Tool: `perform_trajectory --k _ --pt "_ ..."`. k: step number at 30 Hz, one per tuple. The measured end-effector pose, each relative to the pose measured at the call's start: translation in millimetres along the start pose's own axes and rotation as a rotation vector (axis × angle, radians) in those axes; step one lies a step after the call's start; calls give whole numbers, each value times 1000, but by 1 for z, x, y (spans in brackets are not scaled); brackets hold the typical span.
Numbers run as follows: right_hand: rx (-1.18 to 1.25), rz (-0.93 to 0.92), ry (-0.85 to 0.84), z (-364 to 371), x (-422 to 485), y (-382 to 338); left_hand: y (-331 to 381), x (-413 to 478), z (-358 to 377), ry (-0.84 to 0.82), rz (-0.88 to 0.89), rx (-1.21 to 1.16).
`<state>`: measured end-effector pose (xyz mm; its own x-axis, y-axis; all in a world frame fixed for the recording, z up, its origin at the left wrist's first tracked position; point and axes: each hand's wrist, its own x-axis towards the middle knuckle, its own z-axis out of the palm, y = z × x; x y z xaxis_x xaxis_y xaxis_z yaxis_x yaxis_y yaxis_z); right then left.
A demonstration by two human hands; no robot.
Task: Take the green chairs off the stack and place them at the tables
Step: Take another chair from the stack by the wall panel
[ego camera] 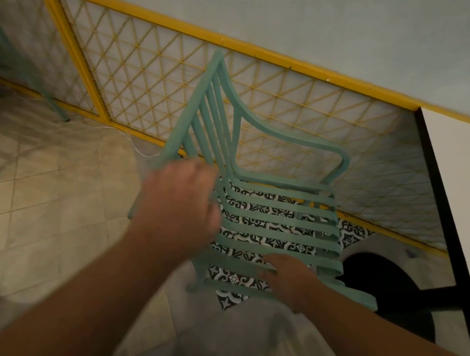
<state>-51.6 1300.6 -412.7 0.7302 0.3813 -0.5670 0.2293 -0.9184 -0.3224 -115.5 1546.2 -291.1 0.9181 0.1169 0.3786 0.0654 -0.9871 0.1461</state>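
The left hand [177, 199], blurred, curls round the back of the green chair [278, 208]. The right hand [291, 280] lies on its front slats; I cannot tell whether it grips

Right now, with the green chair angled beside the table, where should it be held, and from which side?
Backrest side rail plus front seat slats, from the near open side, where the left hand and right hand are. The green chair has thin, wrappable rails; the table blocks the right.

green slatted armchair [275, 216] | tilted | just beside white table [458, 191]
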Motion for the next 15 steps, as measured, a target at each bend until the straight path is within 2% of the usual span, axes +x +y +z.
perform_trajectory --k 1,2,4,5,8,10,15 --pt "-23 29 12 0 -4 16 20 -16 11 -124 78 -26" --pt "-60 53 13 0 -8 32 37 -30 24 -311 83 -20" --pt "-128 93 21 -2 -16 57 48 -50 51 -652 -37 99" --pt "-137 107 32 -3 -18 65 43 -57 62 -727 -54 188" --pt "-160 121 25 -5 -18 74 29 -71 82 -687 -1 318" --pt "-181 120 6 -6 -13 74 25 -74 91 -573 23 271" --pt "-215 124 -21 -6 -8 69 16 -70 98 -494 77 242"
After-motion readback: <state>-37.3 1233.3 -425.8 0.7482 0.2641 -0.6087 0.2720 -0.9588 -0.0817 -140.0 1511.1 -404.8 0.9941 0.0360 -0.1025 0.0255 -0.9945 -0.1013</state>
